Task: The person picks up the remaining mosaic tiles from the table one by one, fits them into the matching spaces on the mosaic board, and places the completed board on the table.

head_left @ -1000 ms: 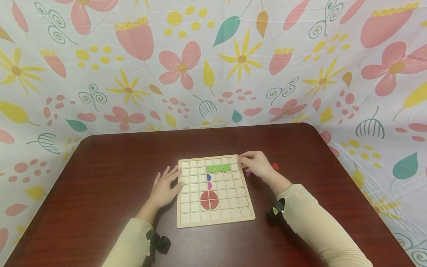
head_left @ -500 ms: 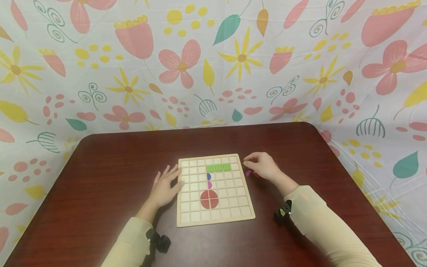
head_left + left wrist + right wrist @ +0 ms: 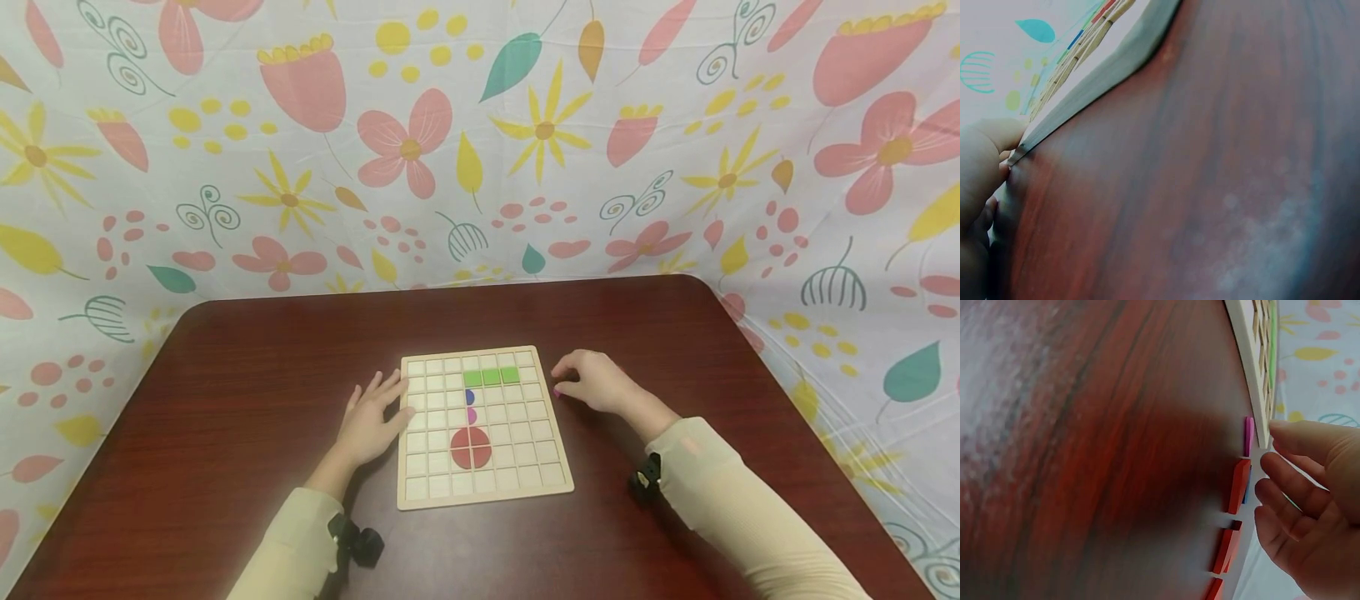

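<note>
A square wooden grid board lies on the table. Three green squares form a row on it, above a blue half-disc, a magenta half-disc and a red disc made of quarter pieces. My left hand rests along the board's left edge, fingers spread. Beyond the right edge hovers my right hand, thumb and fingers apart, holding nothing visible. Close by its fingertips, the right wrist view shows a loose magenta piece, red pieces and a blue piece.
The dark wooden table extends around the board. Behind it and at both sides hangs a white cloth with printed flowers. A black wrist camera sits at the left sleeve, another camera at the right.
My right hand has moved right from the board's upper right corner and slightly nearer, now covering most of the loose pieces in the head view. My left hand and the board have stayed put.
</note>
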{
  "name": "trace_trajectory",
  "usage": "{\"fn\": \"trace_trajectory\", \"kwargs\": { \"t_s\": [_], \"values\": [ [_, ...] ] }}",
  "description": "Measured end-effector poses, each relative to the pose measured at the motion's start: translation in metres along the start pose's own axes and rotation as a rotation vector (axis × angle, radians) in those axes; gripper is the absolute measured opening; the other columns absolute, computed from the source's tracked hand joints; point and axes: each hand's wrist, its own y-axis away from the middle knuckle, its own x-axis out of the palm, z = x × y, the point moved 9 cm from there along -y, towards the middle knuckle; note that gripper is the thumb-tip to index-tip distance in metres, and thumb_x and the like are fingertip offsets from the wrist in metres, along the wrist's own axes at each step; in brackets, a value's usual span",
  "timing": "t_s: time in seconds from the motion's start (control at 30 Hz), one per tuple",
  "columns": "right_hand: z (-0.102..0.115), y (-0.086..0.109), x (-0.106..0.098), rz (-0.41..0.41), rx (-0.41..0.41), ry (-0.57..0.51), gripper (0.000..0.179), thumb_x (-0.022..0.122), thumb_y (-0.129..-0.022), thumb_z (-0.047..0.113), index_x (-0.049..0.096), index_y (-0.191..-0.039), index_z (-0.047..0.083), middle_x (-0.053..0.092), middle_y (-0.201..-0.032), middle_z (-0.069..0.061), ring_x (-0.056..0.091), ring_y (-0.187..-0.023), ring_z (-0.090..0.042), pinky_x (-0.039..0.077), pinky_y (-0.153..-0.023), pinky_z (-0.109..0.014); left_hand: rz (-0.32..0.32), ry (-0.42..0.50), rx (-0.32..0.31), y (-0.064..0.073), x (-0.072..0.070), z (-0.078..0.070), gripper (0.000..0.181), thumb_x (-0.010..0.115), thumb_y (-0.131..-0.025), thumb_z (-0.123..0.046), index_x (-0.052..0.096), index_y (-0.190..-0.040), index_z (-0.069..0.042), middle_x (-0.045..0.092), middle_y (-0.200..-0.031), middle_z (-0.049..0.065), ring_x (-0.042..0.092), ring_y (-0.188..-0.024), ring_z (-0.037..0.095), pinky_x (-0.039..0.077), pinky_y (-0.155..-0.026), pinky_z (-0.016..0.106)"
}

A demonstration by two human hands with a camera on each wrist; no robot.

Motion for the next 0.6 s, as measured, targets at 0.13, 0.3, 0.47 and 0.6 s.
{"fn": "trace_trajectory", "kwargs": {
  "t_s": [0.13, 0.3, 0.47, 0.6],
  "values": [
    [0.0053, 0.0015, 0.0026, 0.027, -0.069, 0.083, 0.019, 0.068, -0.086, 0.018, 0.072, -0.103, 0.010, 0.069, -0.104, -0.006, 0.060, -0.107, -0.029, 0.049, -0.091, -0.046, 0.003, 0.001, 0.001, 0.0003, 0.0011, 0.0005, 0.053, 0.057, -0.093, -0.033, 0.046, -0.141, -0.012, 0.036, -0.151, 0.007, 0.020, -0.145, 0.034, 0.004, -0.115, 0.061],
    [0.0078, 0.0040, 0.0034, 0.013, -0.116, 0.123, 0.016, 0.069, -0.086, 0.018, 0.073, -0.100, 0.012, 0.066, -0.103, -0.004, 0.057, -0.107, -0.031, 0.048, -0.090, -0.047, 0.001, 0.003, 0.004, 0.0008, 0.0016, 0.0006, 0.053, 0.057, -0.093, -0.033, 0.046, -0.141, -0.012, 0.036, -0.151, 0.007, 0.021, -0.145, 0.034, 0.004, -0.115, 0.061],
    [0.0097, 0.0044, 0.0040, -0.008, -0.132, 0.155, 0.010, 0.070, -0.085, 0.017, 0.075, -0.093, 0.014, 0.065, -0.099, -0.002, 0.056, -0.103, -0.029, 0.051, -0.084, -0.043, 0.000, 0.008, 0.007, 0.0007, 0.0009, -0.0001, 0.053, 0.057, -0.093, -0.033, 0.046, -0.141, -0.012, 0.036, -0.151, 0.007, 0.020, -0.145, 0.034, 0.004, -0.115, 0.061],
    [0.0085, 0.0042, 0.0044, -0.014, -0.101, 0.196, 0.008, 0.069, -0.086, 0.019, 0.073, -0.092, 0.016, 0.064, -0.101, -0.002, 0.056, -0.102, -0.028, 0.053, -0.077, -0.041, -0.001, 0.016, 0.007, 0.0004, -0.0002, -0.0003, 0.053, 0.057, -0.093, -0.033, 0.046, -0.141, -0.012, 0.036, -0.151, 0.007, 0.020, -0.145, 0.034, 0.004, -0.115, 0.061]
  ]
}}
